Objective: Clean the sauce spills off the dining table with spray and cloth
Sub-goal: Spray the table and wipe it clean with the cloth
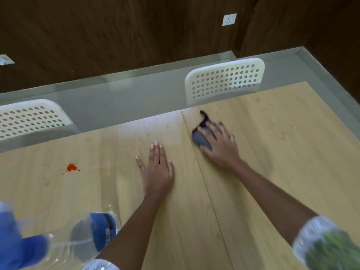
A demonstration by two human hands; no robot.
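My right hand (219, 144) presses a crumpled grey cloth (200, 138) onto the light wooden dining table (282, 143), near its far edge and just right of the seam between the two tabletops. My left hand (156, 166) lies flat on the table with straight fingers, palm down, left of the seam. A red sauce splatter (71, 168) sits on the left part of the table. Small brownish specks (148, 135) dot the wood beyond my left hand. A clear spray bottle with a blue label (91, 232) stands at the near left, blurred.
Two white perforated chairs stand at the table's far side, one (224, 78) behind the cloth and one (29, 118) at the left. Grey floor and a dark wooden wall with a white socket (229, 19) lie beyond.
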